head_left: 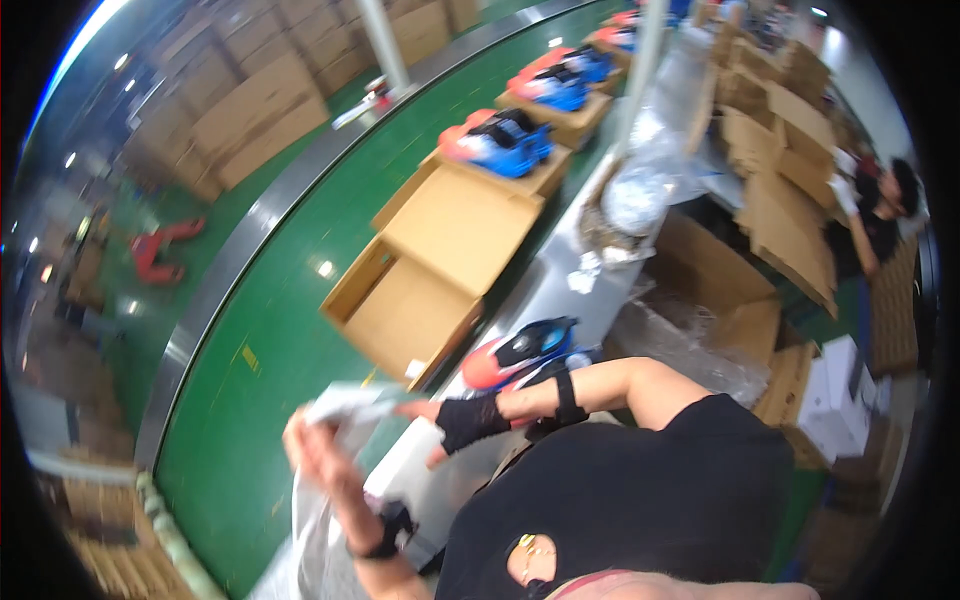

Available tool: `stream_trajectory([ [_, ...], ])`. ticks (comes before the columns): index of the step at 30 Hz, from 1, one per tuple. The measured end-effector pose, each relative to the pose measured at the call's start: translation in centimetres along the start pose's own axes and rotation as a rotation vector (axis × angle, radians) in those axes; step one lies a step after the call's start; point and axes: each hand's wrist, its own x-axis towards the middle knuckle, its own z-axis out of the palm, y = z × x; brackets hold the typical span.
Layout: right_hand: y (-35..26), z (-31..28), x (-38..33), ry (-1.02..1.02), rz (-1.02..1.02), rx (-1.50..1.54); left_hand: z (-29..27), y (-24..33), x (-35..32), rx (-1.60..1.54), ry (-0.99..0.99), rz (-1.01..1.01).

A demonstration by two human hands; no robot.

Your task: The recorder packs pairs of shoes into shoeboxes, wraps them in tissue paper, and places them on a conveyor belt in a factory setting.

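Observation:
A thin, see-through white sheet (350,402), blurred by motion, hangs in front of me; its lower part falls toward my body. My left hand (322,455) is raised at its left side, with the fingers closed on its upper edge. On the right, my right hand (465,423), in a black fingerless glove, reaches to the sheet. Its index finger is stretched out against the sheet and its thumb stands apart. Just beyond my right forearm lies a pair of red, blue and black shoes (520,352), partly hidden by the arm.
An open cardboard box (405,310) rests on the green conveyor (270,350). Farther along, more boxes carry similar shoes (498,140). A metal ledge (540,285) runs beside the belt. At right are a large carton with clear plastic (690,340), flattened cardboard (790,230) and another person (880,215).

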Motion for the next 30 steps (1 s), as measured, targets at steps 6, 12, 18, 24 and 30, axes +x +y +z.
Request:
stream_trajectory([
  [6, -0.1, -3.1, 5.8, 0.218, 0.070, 0.445, 9.9, 2.3, 4.7, -0.390, -0.167, -0.169],
  [12, 3.3, -6.6, 9.7, 0.476, 0.021, 0.233, 13.4, 0.8, 8.6, -0.438, -0.135, -0.089],
  [18, 7.4, -9.7, 15.5, 0.564, -0.071, 0.015, 14.3, -2.7, 10.8, -0.079, -0.004, 0.161],
  [24, 12.0, -24.3, 14.7, 1.030, 0.037, 0.427, 8.9, -9.8, 6.3, 1.126, -0.338, 0.183],
  [30, 17.5, -37.4, 8.6, 1.210, 0.042, 0.504, 2.2, -16.6, 1.5, 1.052, -0.463, -0.461],
])
